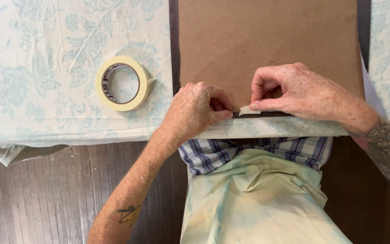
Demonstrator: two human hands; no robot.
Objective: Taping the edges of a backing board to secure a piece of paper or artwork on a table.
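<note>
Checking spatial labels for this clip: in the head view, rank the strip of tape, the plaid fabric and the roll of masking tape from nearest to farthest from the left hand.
1. Strip of tape: at the fingertips of the left hand, on the brown board's lower edge.
2. Plaid fabric: just below the hand, over the table edge.
3. Roll of masking tape: off to the left, on the floral cloth.

A home craft spot: floral cloth (46, 68), dark wooden floorboards (46, 199), masking tape roll (122, 83), brown board (267, 40).

Soft, even daylight, bright over the pale cloth beside the left hand (195, 110), faint shadows under both hands, dimmer floor below them, sharp focus, no glare or blur
</note>
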